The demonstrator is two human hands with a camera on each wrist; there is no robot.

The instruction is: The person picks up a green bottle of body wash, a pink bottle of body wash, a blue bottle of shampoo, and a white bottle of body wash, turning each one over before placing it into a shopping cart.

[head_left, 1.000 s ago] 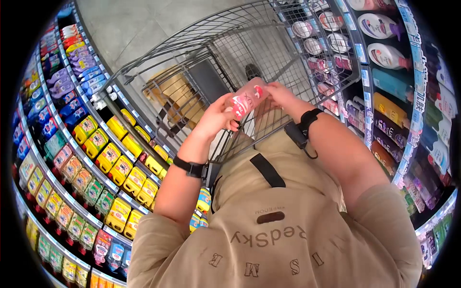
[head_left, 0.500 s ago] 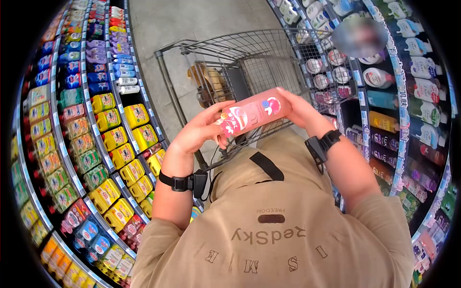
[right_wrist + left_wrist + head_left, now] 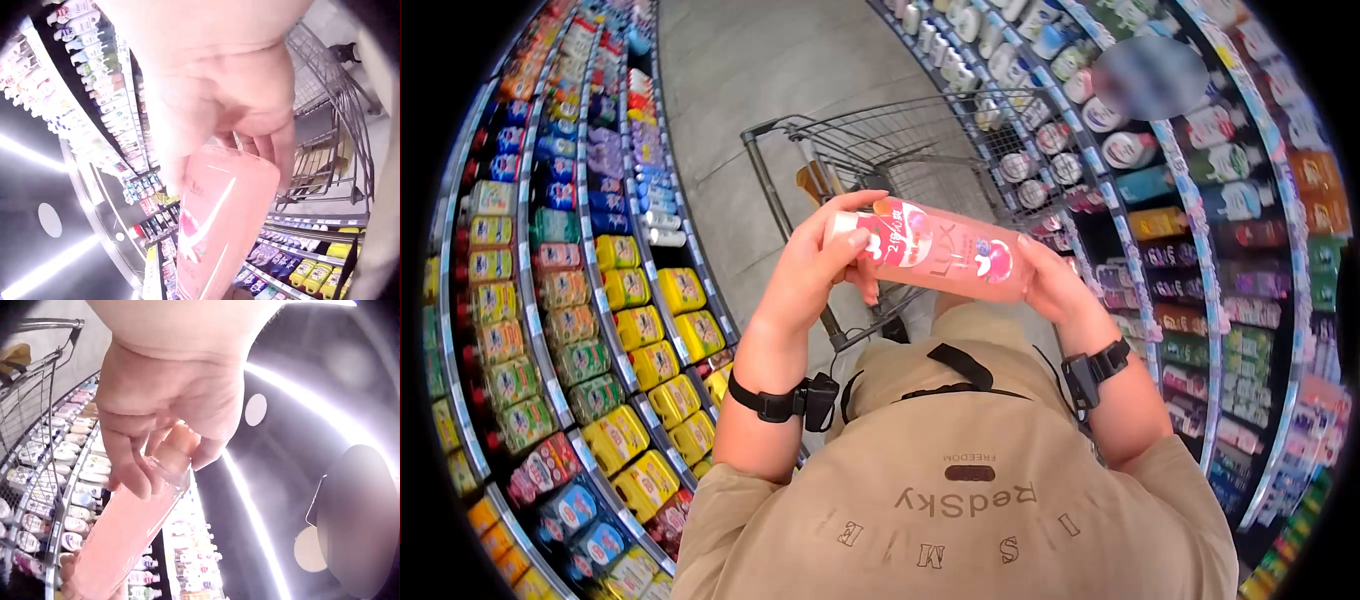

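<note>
A pink Lux bottle [image 3: 945, 255] lies crosswise in front of my chest, held between both hands above the cart handle. My left hand [image 3: 820, 265] grips its cap end, fingers curled round it, thumb on top. My right hand [image 3: 1050, 285] cups the base end, fingers curled behind it. In the left wrist view the left hand [image 3: 169, 412] wraps the bottle [image 3: 131, 531], which runs down and away. From the right wrist camera, the right hand [image 3: 219, 94] clasps the bottle's [image 3: 219, 225] pink body from above.
A wire shopping cart [image 3: 880, 140] stands just ahead with a brown item [image 3: 815, 180] inside. Stocked shelves line both sides: yellow and coloured bottles on the left shelf [image 3: 600, 300], shampoo-type bottles on the right shelf [image 3: 1200, 200]. Grey aisle floor [image 3: 750, 80] runs ahead.
The bottle has swung from tilting up on the right to tilting down on the right, and sits nearer my chest. Both hands kept hold. The view has lifted along the aisle.
</note>
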